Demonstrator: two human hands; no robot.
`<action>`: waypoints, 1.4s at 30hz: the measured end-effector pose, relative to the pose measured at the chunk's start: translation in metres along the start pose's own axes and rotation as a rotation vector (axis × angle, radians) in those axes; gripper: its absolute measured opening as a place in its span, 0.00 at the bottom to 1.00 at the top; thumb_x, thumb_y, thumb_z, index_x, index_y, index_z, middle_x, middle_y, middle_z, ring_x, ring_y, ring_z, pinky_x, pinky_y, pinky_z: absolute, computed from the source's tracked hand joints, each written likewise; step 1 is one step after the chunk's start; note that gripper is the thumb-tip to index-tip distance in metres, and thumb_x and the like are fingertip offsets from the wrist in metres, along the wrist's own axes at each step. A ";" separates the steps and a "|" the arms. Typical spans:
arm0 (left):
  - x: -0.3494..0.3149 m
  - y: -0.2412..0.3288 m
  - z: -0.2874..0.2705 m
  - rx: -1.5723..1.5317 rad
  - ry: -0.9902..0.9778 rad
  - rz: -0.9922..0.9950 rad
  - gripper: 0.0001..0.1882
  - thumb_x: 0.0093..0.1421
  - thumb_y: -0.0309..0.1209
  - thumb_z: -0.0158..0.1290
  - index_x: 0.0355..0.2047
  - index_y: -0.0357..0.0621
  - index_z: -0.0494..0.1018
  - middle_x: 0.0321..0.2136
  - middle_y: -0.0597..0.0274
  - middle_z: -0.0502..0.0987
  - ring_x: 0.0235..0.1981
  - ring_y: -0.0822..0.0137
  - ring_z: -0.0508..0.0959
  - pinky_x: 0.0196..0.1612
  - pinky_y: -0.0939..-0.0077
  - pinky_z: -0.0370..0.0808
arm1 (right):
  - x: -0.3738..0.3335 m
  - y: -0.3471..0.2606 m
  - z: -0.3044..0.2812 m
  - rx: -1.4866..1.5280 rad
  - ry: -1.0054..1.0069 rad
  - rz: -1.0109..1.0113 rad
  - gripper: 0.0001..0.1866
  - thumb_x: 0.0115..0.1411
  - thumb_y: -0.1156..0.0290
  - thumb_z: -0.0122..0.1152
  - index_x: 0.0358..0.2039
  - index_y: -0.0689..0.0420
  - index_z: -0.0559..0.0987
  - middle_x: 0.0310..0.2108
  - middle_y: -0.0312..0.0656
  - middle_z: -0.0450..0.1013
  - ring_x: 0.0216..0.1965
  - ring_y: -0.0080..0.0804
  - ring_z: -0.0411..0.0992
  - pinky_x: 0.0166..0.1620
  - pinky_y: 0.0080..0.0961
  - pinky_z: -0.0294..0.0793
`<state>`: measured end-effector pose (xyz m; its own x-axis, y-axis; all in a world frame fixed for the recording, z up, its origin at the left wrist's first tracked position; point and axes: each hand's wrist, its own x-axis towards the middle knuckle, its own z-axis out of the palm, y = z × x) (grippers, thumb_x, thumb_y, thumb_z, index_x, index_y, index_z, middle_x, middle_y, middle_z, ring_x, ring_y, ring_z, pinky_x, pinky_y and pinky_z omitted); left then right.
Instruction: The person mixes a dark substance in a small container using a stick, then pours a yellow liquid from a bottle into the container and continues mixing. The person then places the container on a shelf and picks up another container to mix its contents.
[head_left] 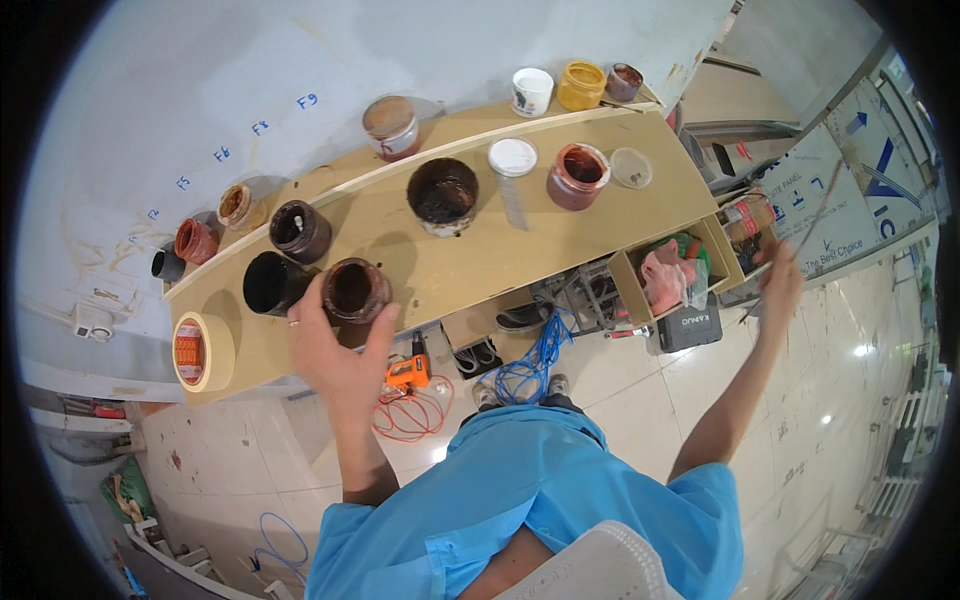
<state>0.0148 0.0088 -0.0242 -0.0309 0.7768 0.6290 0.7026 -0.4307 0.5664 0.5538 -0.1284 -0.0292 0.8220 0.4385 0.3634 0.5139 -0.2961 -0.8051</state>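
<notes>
My left hand (338,352) is closed around a jar of dark brown paint (354,288) on the tan bench, thumb on one side and fingers on the other. Off the bench's right end, my right hand (780,290) is raised with its fingers closed on a long thin stick (822,205); blur hides what kind it is. Beside the gripped jar stand a black pot (275,283) and a jar of dark paint (300,230). Farther right are a large dark-stained tub (443,195), a white lid (513,156) and a jar of red-brown paint (578,176).
A tape roll (222,352) lies at the bench's left end. More paint jars (391,128) line the back ledge (330,190). An open drawer (630,285) juts out front. Below are a blue hose (535,360), an orange tool (408,372) and a black case (690,328).
</notes>
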 end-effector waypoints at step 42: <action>-0.040 0.129 0.066 -0.313 -0.098 -0.077 0.39 0.45 0.31 0.80 0.58 0.37 0.76 0.50 0.55 0.83 0.51 0.62 0.82 0.58 0.65 0.77 | 0.101 0.037 0.054 0.305 -0.216 -0.371 0.17 0.74 0.64 0.64 0.52 0.65 0.84 0.38 0.37 0.80 0.37 0.21 0.72 0.41 0.24 0.73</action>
<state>0.1541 -0.0472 -0.0112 0.0044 0.8465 0.5324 0.4479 -0.4777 0.7558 0.6424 -0.0495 -0.0476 0.5124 0.6414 0.5710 0.6397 0.1585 -0.7521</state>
